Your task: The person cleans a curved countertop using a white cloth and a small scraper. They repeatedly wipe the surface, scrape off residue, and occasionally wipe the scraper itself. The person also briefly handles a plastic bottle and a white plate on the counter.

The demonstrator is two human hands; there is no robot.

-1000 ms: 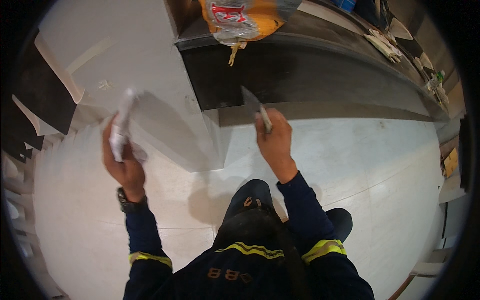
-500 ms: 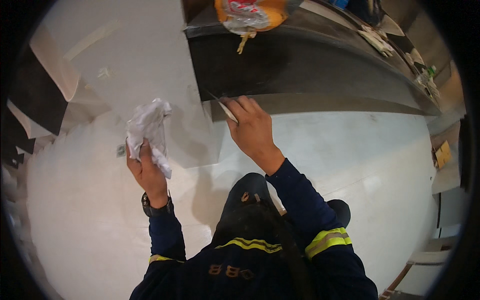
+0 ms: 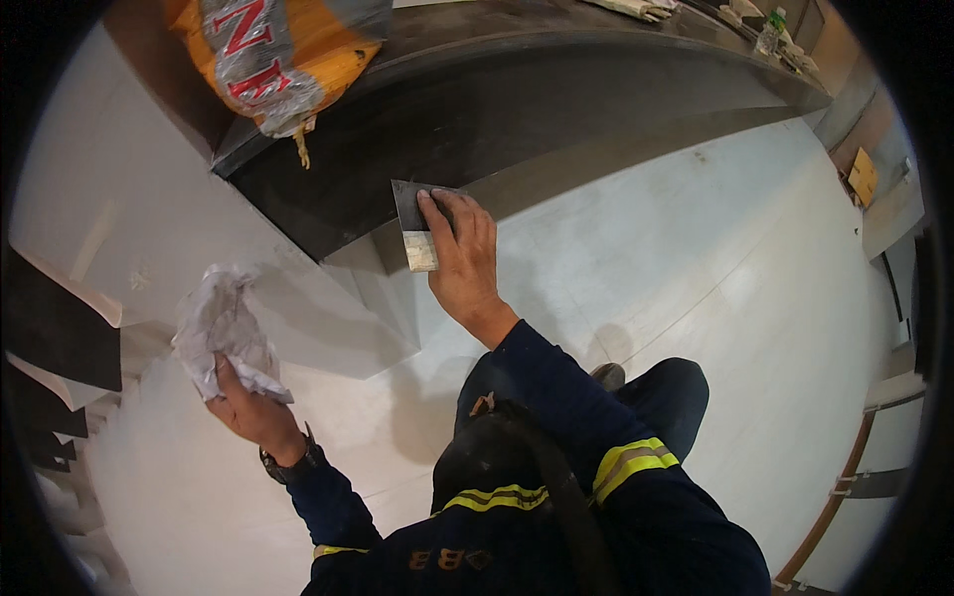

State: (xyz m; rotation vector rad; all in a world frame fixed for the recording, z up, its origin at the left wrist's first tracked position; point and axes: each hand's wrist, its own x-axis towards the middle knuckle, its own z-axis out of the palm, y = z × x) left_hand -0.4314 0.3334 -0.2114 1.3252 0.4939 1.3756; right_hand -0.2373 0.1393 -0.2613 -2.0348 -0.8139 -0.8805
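A crumpled white rag (image 3: 227,323) is gripped in my left hand (image 3: 256,412), which is held out beside the pale grey panel (image 3: 189,219). My right hand (image 3: 465,263) is closed on a scraper (image 3: 421,253) with a thin, dark flat blade and a short pale grip. Its thumb and fingers press on the blade, whose flat face shows. The scraper is just in front of the lower edge of a dark, glossy curved band (image 3: 338,184); whether the blade touches it I cannot tell.
An orange and silver plastic bag (image 3: 288,60) sits on the ledge above the dark band. Farther along are a clear bottle (image 3: 770,32) and some pale scraps. Dark panels (image 3: 65,318) stand at the left. A yellowish cardboard piece (image 3: 863,177) is at the right.
The view has turned rightward, so the bag and dark band appear farther left. The scraper has rotated from nearly edge-on to showing its flat face. Both hands keep their hold.
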